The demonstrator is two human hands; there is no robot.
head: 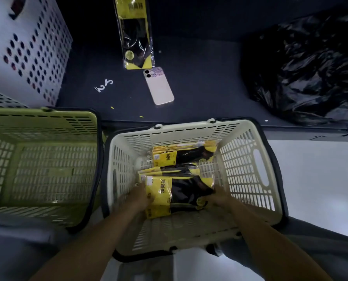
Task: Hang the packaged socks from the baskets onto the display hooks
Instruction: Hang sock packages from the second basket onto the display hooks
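Left hand (pixel 140 196), right hand (pixel 217 199) on socks (pixel 182 190)

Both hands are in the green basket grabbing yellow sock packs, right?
No. In the head view the left hand and right hand hold the yellow sock packs in the cream basket; the green basket beside it holds no packs.

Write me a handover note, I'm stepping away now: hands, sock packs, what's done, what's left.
Left hand and right hand both grip the near stack of sock packs inside the cream basket.
A second stack lies behind it.
The green basket shows no packs.
Done: one pack seems hung above, hook out of view.
Left: hang both stacks.
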